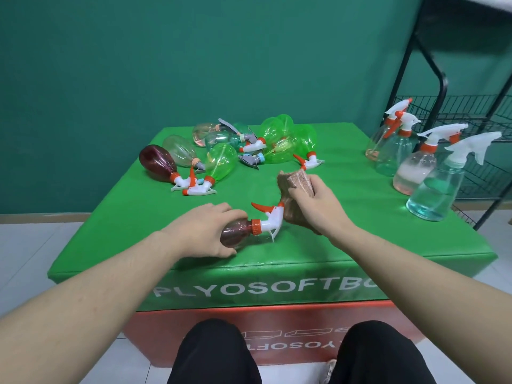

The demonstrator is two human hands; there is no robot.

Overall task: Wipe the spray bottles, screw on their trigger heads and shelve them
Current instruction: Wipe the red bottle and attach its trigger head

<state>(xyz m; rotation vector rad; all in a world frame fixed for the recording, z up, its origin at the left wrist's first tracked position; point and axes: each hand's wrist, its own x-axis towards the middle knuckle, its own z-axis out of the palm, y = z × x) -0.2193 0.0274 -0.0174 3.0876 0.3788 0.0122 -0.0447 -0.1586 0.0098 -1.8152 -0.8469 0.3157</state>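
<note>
Our left hand (203, 231) curls round a smooth maroon plastic bottle (235, 234) while our right hand (314, 207) pinches a nubby pink cloth (296, 182) against its trigger head (273, 218).

Teal-green wall (138, 65) behind, pale tiled floor (33, 234) — green-topped soft box (304, 261) as table, black wire rack (471, 112) at right.
</note>
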